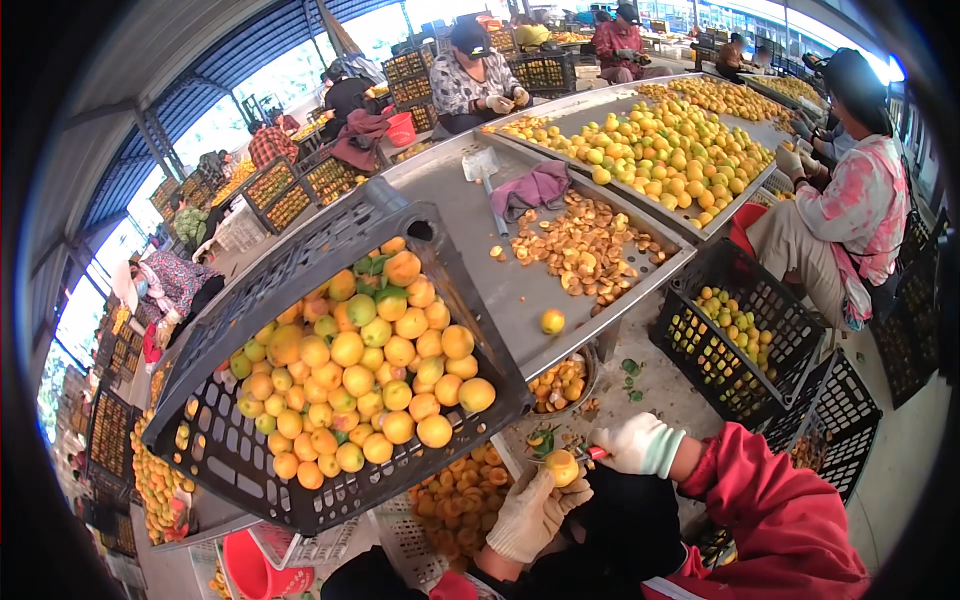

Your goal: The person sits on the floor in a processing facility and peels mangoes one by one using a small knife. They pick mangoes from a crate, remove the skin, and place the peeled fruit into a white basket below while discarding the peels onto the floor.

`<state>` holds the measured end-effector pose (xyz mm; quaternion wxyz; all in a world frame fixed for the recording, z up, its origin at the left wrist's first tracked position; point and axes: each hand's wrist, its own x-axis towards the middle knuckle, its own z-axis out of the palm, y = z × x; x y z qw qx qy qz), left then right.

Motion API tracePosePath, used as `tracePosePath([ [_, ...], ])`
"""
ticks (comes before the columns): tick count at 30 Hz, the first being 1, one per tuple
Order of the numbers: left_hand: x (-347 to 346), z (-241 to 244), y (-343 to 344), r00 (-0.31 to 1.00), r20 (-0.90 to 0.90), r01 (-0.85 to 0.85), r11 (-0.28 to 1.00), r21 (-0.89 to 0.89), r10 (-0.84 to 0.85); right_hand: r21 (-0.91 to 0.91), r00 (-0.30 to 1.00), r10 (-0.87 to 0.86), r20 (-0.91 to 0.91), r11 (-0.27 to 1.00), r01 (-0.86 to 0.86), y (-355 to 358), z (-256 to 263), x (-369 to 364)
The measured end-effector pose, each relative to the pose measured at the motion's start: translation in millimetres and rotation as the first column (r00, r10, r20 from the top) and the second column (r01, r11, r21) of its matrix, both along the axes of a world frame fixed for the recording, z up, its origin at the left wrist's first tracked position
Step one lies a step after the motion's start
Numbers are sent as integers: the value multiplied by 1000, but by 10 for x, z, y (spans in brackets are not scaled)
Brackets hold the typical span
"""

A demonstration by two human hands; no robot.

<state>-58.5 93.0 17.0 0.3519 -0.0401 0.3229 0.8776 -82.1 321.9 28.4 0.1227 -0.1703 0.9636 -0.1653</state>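
My left hand (534, 511), in a cream knit glove, holds a yellow-orange apricot (562, 466) up in its fingers. My right hand (634, 444), in a white glove with a pale green cuff, grips the red handle of a small knife (597, 453). The knife's blade reaches to the top of the apricot, partly hidden. Beyond my hands, a tilted black plastic crate (247, 480) rests on the metal table, with whole apricots (360, 375) spilling toward its low side. Apricot halves (459, 502) fill a container below the table edge, beside my left hand.
Pitted apricot pieces (585, 247), a purple cloth (531, 189) and a small scraper shovel (484, 169) lie on the steel table (450, 202). A bowl of halves (559, 384) sits under its edge. Black crates (739, 330) stand right; a red bucket (262, 566) is lower left. A co-worker (847, 187) sits right.
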Motion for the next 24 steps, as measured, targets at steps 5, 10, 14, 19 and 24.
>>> tracePosePath([
  [5, -266, -179, 218, 999, 38, -7, 998, 63, 5, 24, 998, 65, -7, 998, -65, 242, -115, -368],
  [10, -426, -324, 287, 999, 40, -12, 1000, 5, 12, 287, 998, -36, 53, 958, 19, 584, -1002, -958],
  [14, -441, -163, 257, 998, -59, -44, 988, -147, 36, 221, 960, -274, 58, 941, 255, 633, -1347, -1112],
  [19, -331, -155, 21, 765, -597, -274, 715, -643, -243, 347, 876, -439, 201, 868, 356, 598, -1082, -862],
  [24, -154, 151, -132, 580, -737, -520, 540, -662, -346, 124, 867, -498, 21, 862, 492, 578, -317, -256],
])
